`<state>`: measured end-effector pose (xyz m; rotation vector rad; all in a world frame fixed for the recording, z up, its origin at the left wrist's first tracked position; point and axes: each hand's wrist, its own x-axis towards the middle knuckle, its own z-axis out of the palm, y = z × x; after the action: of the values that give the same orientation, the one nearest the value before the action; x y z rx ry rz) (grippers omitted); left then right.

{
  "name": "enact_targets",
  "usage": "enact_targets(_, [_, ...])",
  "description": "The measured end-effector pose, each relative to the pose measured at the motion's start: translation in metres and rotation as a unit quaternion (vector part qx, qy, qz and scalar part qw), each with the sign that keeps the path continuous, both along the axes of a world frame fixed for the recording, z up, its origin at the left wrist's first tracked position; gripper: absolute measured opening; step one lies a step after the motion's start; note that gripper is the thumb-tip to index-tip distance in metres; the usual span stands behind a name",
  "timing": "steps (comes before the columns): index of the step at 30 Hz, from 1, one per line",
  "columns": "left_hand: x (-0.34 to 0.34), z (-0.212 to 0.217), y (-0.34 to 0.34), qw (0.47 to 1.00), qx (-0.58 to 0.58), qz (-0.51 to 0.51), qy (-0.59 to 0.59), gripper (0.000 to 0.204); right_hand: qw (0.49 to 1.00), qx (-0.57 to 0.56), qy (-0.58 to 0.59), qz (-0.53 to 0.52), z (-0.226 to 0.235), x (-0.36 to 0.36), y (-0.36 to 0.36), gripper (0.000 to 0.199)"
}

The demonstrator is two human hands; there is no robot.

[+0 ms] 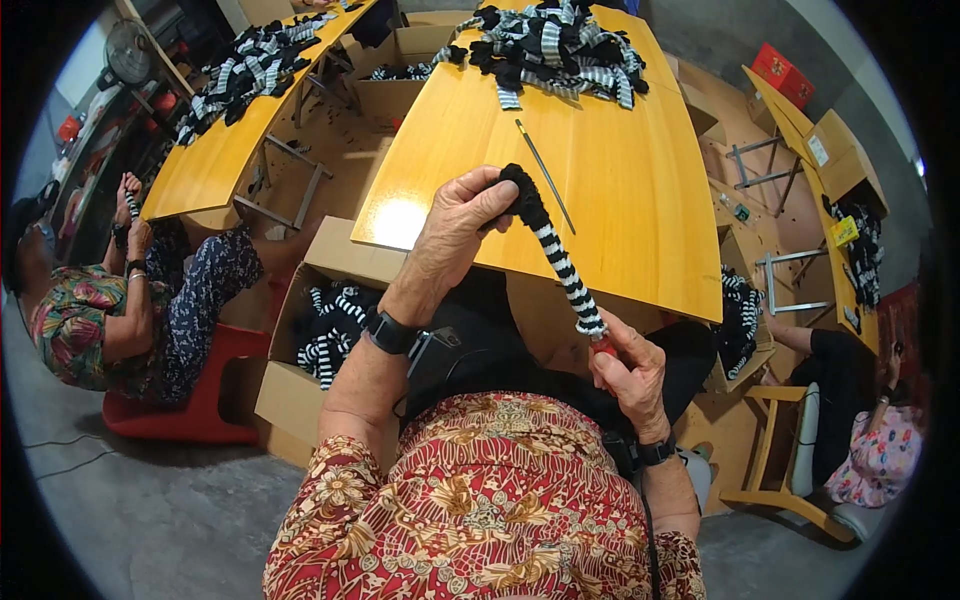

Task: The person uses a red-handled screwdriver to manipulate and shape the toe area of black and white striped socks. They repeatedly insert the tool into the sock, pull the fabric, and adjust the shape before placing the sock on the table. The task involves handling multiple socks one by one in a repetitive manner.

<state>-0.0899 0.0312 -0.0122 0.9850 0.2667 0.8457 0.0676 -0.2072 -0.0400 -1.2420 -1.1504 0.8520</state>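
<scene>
Table (pixel 640 190): near half lay bare, open to a reaching hand, crossed only by 1 thin rod (pixel 545 172). Far end was blocked by a heap of striped pieces (pixel 555 45). Left hand (pixel 455 235) and right hand (pixel 625 365) held a striped tube (pixel 560 262) over the near edge. Left of the knees stood an open box (pixel 300 390), partly filled. Beyond it sat 1 person (pixel 130 310), closing that side.

A small garment workshop: wooden worktables (pixel 640 200) piled with striped socks (pixel 555 45), cardboard boxes (pixel 300 400), seated workers.
</scene>
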Motion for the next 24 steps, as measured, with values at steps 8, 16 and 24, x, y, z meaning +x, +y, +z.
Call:
enact_targets(8, [0.0,0.011,0.002,0.988,0.122,0.021,0.093,0.015,1.0,0.003,0.015,-0.019,-0.002,-0.003,0.003,0.047])
enact_targets(16, [-0.005,0.025,0.002,0.969,0.187,-0.025,0.162,0.016,1.0,-0.005,0.008,-0.004,0.007,0.007,0.004,0.045])
enact_targets(24, [-0.013,0.018,0.0,0.939,0.23,-0.087,0.24,0.02,0.999,-0.044,0.024,-0.004,0.012,0.007,0.009,0.045])
